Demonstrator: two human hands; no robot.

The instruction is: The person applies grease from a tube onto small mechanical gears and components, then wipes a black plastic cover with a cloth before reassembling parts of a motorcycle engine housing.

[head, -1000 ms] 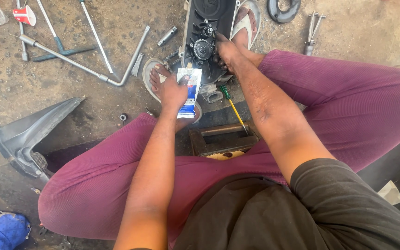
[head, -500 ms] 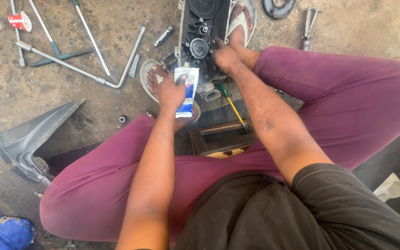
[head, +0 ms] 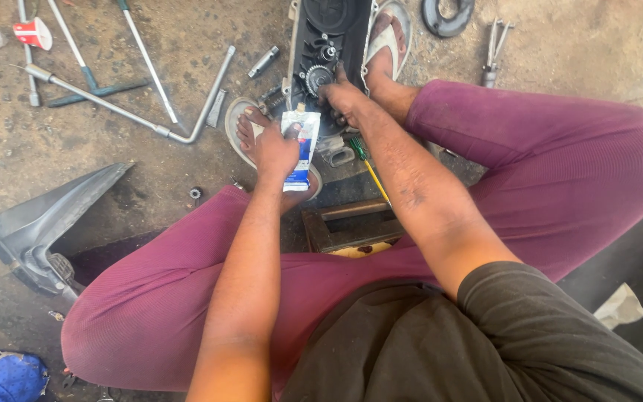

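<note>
Seemingly the step in hand was greasing or sealing the gears inside the engine case, judging from how the two hands were placed. Far left on the dirt floor (head: pixel 187 82) lay a grey plastic panel (head: pixel 46 223), with long metal wrenches (head: pixel 124 112) above it and a small red and white cup (head: pixel 33 33) near the corner.

Moving right, the left hand (head: pixel 275 152) was closed around a small tube (head: pixel 301 149), white with blue and a touch of red, held upright just below the case and above the left foot in its sandal (head: pixel 241 130). The tube looked soft and partly flattened; whether its cap was on could not be told from this view.

Right of it stood the black engine case (head: pixel 336 30), open toward the camera, with a toothed gear (head: pixel 318 76) showing inside. The right hand (head: pixel 342 97) rested on the case beside that gear, fingers bent and pressed to the metal, holding nothing that could be made out. A green-handled screwdriver (head: pixel 366 160) lay under the right forearm, and a dark metal block (head: pixel 347 223) sat between the knees.

As a judgement, the next move called for bringing the tube's nozzle up to the gear and squeezing gently, so that only a little came out.
</note>
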